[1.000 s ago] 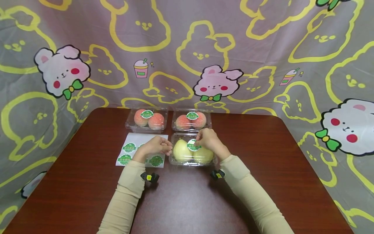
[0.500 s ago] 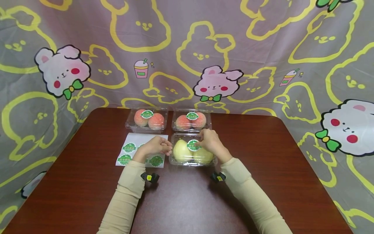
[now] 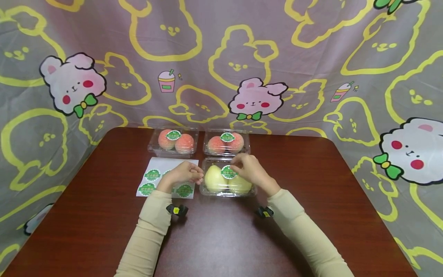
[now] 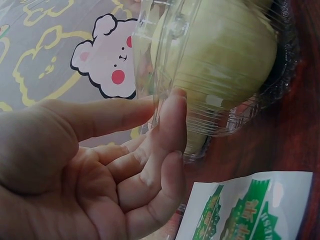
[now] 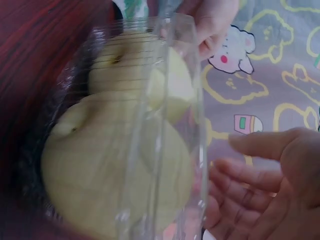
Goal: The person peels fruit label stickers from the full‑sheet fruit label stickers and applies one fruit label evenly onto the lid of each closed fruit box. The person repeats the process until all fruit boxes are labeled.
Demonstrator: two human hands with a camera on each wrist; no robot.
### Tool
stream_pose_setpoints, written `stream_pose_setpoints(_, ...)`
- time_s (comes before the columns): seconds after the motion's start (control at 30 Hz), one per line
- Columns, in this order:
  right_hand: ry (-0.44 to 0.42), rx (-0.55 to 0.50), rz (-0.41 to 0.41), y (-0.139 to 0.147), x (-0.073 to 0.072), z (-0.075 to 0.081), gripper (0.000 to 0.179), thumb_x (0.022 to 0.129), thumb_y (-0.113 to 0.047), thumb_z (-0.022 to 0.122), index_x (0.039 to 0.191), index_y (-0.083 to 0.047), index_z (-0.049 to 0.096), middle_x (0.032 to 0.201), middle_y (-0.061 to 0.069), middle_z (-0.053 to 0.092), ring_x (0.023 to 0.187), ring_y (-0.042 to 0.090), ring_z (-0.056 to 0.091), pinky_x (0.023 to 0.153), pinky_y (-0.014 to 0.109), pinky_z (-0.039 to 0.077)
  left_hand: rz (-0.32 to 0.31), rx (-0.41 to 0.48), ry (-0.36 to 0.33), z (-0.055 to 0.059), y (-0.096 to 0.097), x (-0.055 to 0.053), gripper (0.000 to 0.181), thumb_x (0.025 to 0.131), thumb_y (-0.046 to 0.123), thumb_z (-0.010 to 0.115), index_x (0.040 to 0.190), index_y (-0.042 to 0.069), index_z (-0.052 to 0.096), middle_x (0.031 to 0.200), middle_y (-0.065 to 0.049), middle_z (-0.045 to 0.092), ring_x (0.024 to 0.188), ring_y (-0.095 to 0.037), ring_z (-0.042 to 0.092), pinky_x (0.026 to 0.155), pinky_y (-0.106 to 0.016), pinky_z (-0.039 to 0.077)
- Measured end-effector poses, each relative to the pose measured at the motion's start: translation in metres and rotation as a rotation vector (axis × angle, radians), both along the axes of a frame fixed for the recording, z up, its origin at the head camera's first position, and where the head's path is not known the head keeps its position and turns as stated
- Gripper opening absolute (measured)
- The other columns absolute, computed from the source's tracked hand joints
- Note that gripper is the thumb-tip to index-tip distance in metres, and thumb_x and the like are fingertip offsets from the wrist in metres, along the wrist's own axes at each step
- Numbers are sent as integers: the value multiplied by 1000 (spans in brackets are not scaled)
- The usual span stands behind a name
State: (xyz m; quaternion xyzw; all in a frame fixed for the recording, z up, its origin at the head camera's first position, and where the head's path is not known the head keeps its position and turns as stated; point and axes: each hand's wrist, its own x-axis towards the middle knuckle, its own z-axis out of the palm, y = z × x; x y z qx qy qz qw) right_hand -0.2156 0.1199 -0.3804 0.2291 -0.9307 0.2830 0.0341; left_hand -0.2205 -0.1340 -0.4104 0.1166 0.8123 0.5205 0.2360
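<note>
A clear plastic box [image 3: 207,190] with yellow-green pears [image 3: 215,179] inside stands at the middle of the table. On its lid lies a round green-and-white sticker [image 3: 227,172], partly covered by my right thumb. My left hand [image 3: 183,173] is at the box's left edge; in the left wrist view the thumb and forefinger [image 4: 172,120] pinch the clear plastic rim. Over the lid's right half is my right hand [image 3: 252,168], its fingers loosely bent. In the right wrist view a gap shows between that thumb [image 5: 260,144] and the forefinger, with nothing held.
A white sheet of green stickers [image 3: 152,175] lies to the left, partly under my left hand. Behind stand two clear boxes of peaches, one on the left [image 3: 184,143] and one on the right [image 3: 235,142], both with stickers. A patterned curtain [image 3: 194,104] hangs beyond the brown table [image 3: 294,161].
My right thumb, pressing on the sticker half a second ago, is now lifted a little, and the right wrist has shifted to the right. The left hand stays at the box's edge.
</note>
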Motion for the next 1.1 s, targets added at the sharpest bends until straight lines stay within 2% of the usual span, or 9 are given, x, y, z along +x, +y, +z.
stream_pose_setpoints(0.1,100,11,79,0,3,-3,15,90,-14,65,98,-3,70,95,11,72,89,22,69,80,36,57,0,1,-6,1,0,0,25,95,1,54,111,-17,60,77,-5,70,66,-5,63,76,-33,59)
stream_pose_setpoints(0.27,233,108,236,2,8,-14,24,96,-18,57,111,-3,68,111,11,71,108,26,66,96,40,52,-5,-3,-2,1,0,0,26,95,2,54,112,-17,60,77,-4,70,67,-6,63,75,-33,59)
stream_pose_setpoints(0.37,264,183,317,3,12,-19,32,98,-21,53,121,-2,63,126,13,66,122,28,60,106,44,46,-4,-7,0,1,0,0,26,95,2,54,112,-17,60,78,-5,70,67,-6,64,74,-34,59)
stream_pose_setpoints(0.5,250,272,377,5,18,-24,44,99,-28,50,134,-3,54,145,13,52,137,30,47,115,54,34,-3,-14,-2,0,0,-1,26,95,2,54,111,-16,60,78,-5,70,66,-5,64,75,-34,59)
stream_pose_setpoints(0.67,235,354,407,7,23,-29,54,101,-36,44,144,-4,43,154,11,40,145,28,36,119,57,25,-6,-16,-6,0,0,-2,26,95,2,54,112,-17,59,78,-5,70,67,-5,64,75,-34,59)
stream_pose_setpoints(0.9,263,421,365,11,21,-31,57,99,-39,47,145,-5,41,155,11,38,146,26,36,119,56,25,-13,-4,-1,-1,0,-2,28,95,2,54,114,-18,58,82,-10,72,67,-4,64,77,-35,59)
stream_pose_setpoints(1.1,271,393,368,12,23,-33,56,98,-37,50,144,-5,43,154,11,40,144,26,38,119,53,28,-15,-9,8,-2,0,-1,27,94,2,54,113,-18,59,83,-14,72,66,-4,63,77,-36,59)
